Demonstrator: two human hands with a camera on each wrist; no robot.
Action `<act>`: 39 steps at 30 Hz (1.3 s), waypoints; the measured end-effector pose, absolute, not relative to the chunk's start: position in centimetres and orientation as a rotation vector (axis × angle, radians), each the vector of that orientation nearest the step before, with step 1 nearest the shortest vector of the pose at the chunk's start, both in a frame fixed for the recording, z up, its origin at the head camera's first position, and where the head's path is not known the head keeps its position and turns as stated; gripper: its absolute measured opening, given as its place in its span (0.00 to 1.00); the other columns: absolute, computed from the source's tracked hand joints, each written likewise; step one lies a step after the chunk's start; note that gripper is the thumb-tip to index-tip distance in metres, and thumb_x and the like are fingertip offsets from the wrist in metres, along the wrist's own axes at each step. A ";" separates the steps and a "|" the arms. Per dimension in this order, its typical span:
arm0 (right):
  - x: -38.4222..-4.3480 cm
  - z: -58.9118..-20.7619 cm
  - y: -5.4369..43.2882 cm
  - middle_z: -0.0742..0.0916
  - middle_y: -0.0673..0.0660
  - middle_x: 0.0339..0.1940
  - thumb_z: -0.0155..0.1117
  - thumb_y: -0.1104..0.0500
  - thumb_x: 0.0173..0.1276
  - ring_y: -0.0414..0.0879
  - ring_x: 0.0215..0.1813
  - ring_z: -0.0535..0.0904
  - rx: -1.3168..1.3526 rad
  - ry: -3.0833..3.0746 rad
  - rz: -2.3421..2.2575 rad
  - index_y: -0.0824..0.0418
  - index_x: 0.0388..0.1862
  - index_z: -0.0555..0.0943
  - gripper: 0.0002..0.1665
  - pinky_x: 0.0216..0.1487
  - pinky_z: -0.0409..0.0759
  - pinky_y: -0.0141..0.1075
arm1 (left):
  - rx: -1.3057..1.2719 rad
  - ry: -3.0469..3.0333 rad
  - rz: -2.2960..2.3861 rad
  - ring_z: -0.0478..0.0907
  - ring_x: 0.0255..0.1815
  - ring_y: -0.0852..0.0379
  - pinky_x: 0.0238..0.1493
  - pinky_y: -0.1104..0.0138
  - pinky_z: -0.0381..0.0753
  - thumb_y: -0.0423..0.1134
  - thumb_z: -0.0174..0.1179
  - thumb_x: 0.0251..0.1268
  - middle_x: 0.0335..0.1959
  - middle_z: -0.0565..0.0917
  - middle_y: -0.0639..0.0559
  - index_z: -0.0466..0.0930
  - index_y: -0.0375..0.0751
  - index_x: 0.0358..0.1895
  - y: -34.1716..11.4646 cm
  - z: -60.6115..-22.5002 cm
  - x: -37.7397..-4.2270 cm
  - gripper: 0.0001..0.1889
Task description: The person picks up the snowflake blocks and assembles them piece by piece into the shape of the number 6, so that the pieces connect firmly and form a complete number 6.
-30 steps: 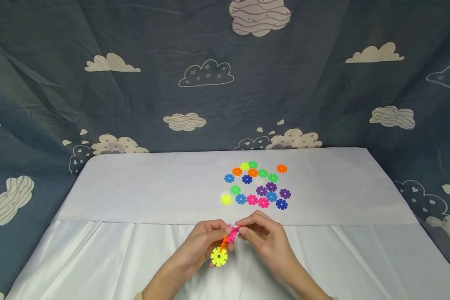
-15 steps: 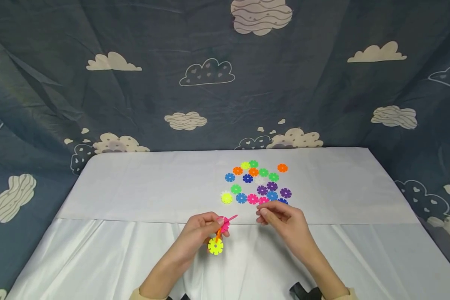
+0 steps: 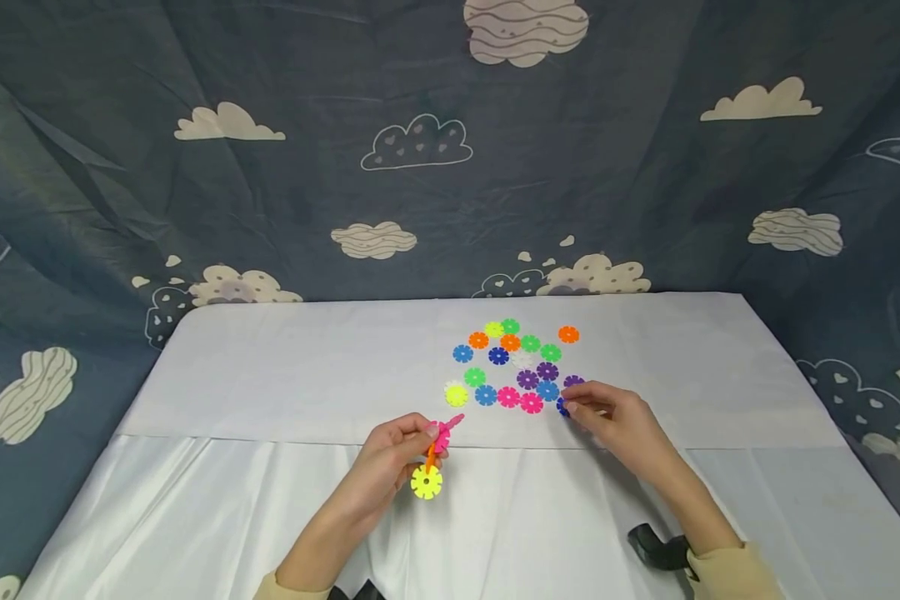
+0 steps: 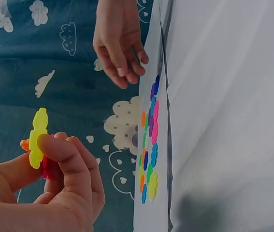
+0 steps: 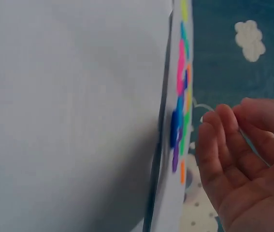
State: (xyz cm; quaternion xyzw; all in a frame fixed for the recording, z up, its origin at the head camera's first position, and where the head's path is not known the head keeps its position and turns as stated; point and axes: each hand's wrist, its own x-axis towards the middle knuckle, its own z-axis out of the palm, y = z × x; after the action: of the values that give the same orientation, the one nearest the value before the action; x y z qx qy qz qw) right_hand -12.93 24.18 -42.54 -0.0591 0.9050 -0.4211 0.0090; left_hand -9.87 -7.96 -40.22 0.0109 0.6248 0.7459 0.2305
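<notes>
My left hand (image 3: pixel 390 458) pinches a small joined chain of notched plastic discs, held up over the front of the table. A yellow disc (image 3: pixel 426 482) hangs at its lower end, an orange disc (image 3: pixel 431 455) links it edge-on, and pink discs (image 3: pixel 442 437) sit at the fingertips. In the left wrist view the yellow disc (image 4: pixel 38 137) faces sideways beside the fingers. My right hand (image 3: pixel 622 421) reaches over the right front of the loose discs, fingers loosely bent and holding nothing. Its fingertips overlap a dark blue disc (image 3: pixel 562 407) in the head view, hiding much of it.
Several loose discs lie flat on the white-covered table (image 3: pixel 307 375), among them pink discs (image 3: pixel 531 402), a purple disc (image 3: pixel 527 379) and an orange disc (image 3: pixel 568 334). A dark cloud-print curtain (image 3: pixel 307 192) hangs behind. A black strap piece (image 3: pixel 656 550) shows by the right wrist.
My right hand has let go of the chain and moved right and forward to the dark blue disc. My left hand has drifted slightly left and forward with the chain.
</notes>
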 end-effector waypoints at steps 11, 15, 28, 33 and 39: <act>-15.5 -43.1 26.9 0.81 0.57 0.46 0.68 0.67 0.65 0.48 0.42 0.75 -0.400 2.676 -1.062 0.64 0.60 0.78 0.24 0.44 0.80 0.32 | 0.032 1.703 2.040 0.76 0.30 0.54 0.32 0.71 0.73 0.36 0.54 0.72 0.31 0.82 0.43 0.75 0.32 0.41 -7.9 -40.5 -10.0 0.08; -16.3 -43.5 27.8 0.81 0.58 0.48 0.67 0.67 0.65 0.49 0.41 0.74 -0.459 2.585 -1.119 0.65 0.61 0.77 0.25 0.41 0.77 0.28 | 0.035 1.697 2.049 0.77 0.31 0.53 0.31 0.71 0.73 0.37 0.54 0.72 0.31 0.82 0.43 0.75 0.32 0.41 -8.0 -40.5 -10.0 0.08; -16.8 -43.5 26.8 0.78 0.54 0.36 0.75 0.65 0.58 0.48 0.36 0.73 -0.417 2.621 -1.045 0.59 0.46 0.79 0.18 0.36 0.76 0.30 | 0.029 1.701 2.054 0.77 0.32 0.54 0.33 0.69 0.73 0.38 0.56 0.72 0.30 0.82 0.47 0.75 0.33 0.40 -7.9 -40.4 -10.0 0.09; -16.5 -43.3 26.2 0.77 0.53 0.33 0.72 0.69 0.59 0.49 0.39 0.73 -0.415 2.659 -1.031 0.56 0.43 0.78 0.16 0.39 0.77 0.31 | 0.018 1.719 2.052 0.77 0.32 0.54 0.33 0.68 0.73 0.37 0.55 0.72 0.31 0.82 0.46 0.75 0.32 0.40 -8.0 -40.2 -9.9 0.09; -15.4 -42.7 25.5 0.83 0.50 0.38 0.69 0.69 0.63 0.48 0.43 0.76 -0.349 2.750 -1.005 0.54 0.44 0.84 0.14 0.45 0.81 0.36 | 0.018 1.724 2.045 0.77 0.32 0.53 0.33 0.68 0.74 0.37 0.55 0.72 0.31 0.82 0.44 0.76 0.33 0.41 -8.0 -40.3 -10.0 0.09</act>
State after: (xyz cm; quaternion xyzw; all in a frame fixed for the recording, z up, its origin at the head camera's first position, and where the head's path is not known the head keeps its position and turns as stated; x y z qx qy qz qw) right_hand -15.40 25.48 -42.71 -0.1178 0.9283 -0.3394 0.0964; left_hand -10.04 -8.00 -40.32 0.0066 0.6270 0.7439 0.2314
